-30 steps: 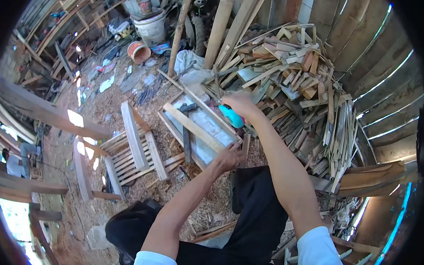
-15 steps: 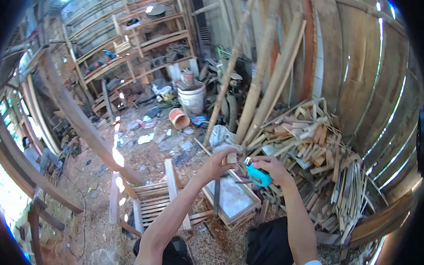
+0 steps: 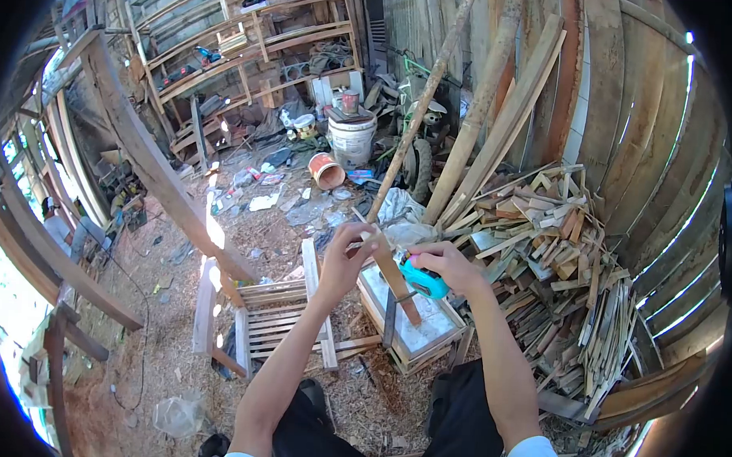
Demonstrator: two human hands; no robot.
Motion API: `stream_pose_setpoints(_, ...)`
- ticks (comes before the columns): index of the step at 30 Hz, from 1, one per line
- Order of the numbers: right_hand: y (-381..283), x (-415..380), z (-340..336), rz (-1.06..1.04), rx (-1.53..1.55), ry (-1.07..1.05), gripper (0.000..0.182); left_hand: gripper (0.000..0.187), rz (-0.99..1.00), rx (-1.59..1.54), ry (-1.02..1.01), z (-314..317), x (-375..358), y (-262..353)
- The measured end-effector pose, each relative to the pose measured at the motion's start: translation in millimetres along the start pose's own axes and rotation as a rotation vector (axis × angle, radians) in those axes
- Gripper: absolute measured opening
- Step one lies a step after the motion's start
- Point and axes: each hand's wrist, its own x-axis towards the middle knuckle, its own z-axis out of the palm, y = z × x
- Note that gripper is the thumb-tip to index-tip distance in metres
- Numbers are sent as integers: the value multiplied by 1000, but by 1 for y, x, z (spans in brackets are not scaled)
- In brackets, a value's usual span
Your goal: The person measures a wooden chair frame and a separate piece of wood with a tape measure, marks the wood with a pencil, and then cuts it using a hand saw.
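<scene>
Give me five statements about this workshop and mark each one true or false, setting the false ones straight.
1. The left hand grips a wooden strip. True.
2. The right hand holds nothing. False: it holds a turquoise tool.
3. The orange bucket lies tipped on its side. True.
4. The white bucket lies on its side too. False: it stands upright.
5. The heap of wood offcuts lies to the person's right. True.
</scene>
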Motion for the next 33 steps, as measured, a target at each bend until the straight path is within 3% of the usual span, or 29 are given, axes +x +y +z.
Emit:
stream_pose_setpoints(4,5,15,8,-74,-174,43,44,30,156,332,60,10,-4,15)
stream_pose_setpoints(5,13,13,10,-35,-167,40,44,30,119,319,51,13,-6,17)
stream_pose_setpoints(8,-3,16,18,-36,18,15,35,32,192,439,-14,12,9,22)
stream_pose_setpoints(10,-2,17,16,-45,26,-1,34,38,281,479,-181,11,11,24)
stream_pose_setpoints(13,3,14,9,-20,62,-11,33,47,357,476,-250,6,8,27)
stream_pose_setpoints(17,13,17,3,7,161,-33,33,48,350,462,-307,2,7,40)
stream_pose_setpoints(22,11,13,8,23,48,-107,40,38,273,545,-409,-8,9,47)
stream_pose_setpoints(33,11,12,14,1,10,-79,40,25,260,383,-230,-3,-3,25)
